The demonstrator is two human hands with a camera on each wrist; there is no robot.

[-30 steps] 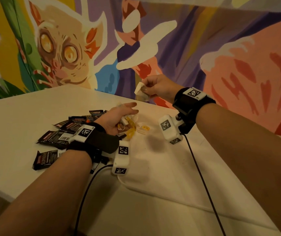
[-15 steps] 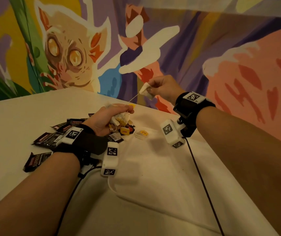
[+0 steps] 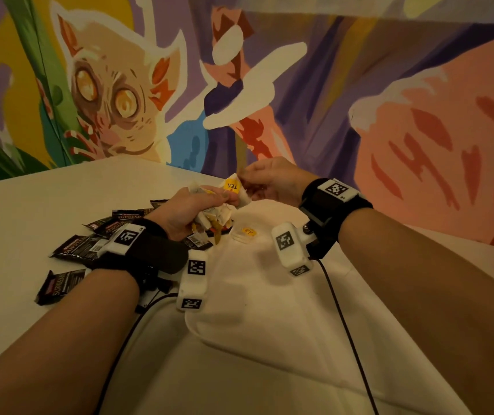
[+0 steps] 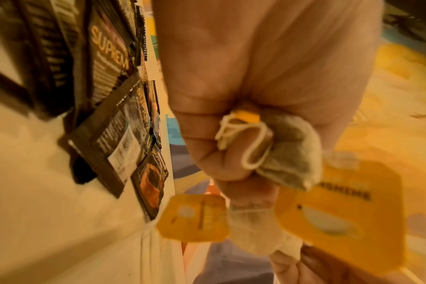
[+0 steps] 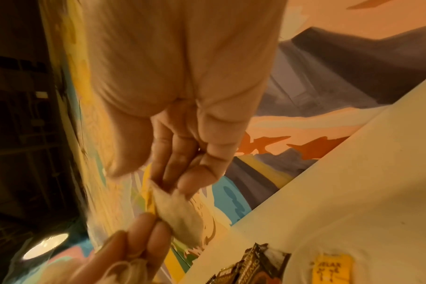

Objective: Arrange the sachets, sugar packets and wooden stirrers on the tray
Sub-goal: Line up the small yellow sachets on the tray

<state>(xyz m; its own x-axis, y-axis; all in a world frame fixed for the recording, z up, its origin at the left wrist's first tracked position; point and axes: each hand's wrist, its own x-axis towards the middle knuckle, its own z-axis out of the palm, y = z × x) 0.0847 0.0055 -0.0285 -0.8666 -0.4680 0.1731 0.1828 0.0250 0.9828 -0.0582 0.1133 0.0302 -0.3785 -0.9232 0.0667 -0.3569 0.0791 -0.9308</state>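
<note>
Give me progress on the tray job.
Done: nothing; no tray in view. In hand: left hand grips a bunch of tea bags; right hand pinches one tea bag. Left: dark sachets scattered on the table; no stirrers seen.

Your tea bag is off-white with a yellow tag printed in dark letters. The bunch of tea bags is pale beige-grey, white strings, yellow tags with black print. Your coffee sachets are dark brown to black, with pale lettering, a red band and white barcode patches. One yellow-tagged packet lies on the white cloth. Your wristbands are black with black-and-white square markers. The mural shows purple, salmon, yellow, green, blue and a cream animal with amber eyes.
</note>
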